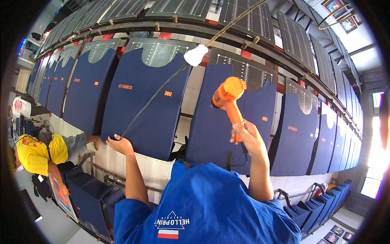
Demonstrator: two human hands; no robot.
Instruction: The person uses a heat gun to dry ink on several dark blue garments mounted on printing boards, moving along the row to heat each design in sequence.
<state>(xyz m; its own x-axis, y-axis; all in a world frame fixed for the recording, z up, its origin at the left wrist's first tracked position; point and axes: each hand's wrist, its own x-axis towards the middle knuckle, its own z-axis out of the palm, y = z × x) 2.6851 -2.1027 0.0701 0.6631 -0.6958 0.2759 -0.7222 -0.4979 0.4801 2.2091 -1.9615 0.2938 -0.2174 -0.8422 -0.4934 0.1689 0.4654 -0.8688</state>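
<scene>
My right hand (250, 138) is wrapped round the handle of an orange heat gun (230, 91). Its head is over a navy fabric panel (207, 118) with small orange print, laid on a dark board (243, 69) with white ruled marks. A short length of black cord hangs below the handle. To the left, my left hand (122, 145) has its fingers on a black cable (152, 97), beside the lower edge of another navy panel (138, 122). That cable runs up to a white plug connector (196, 55), which hangs from a thin slanting cord.
More boards with navy panels (87, 89) run in a row to both sides. Behind a metal rail (227, 35) stand bare ruled boards (176, 8). At the left a person in a yellow shirt (38, 154) leans over a framed screen (63, 195). Navy-covered boards (313, 211) stand lower right.
</scene>
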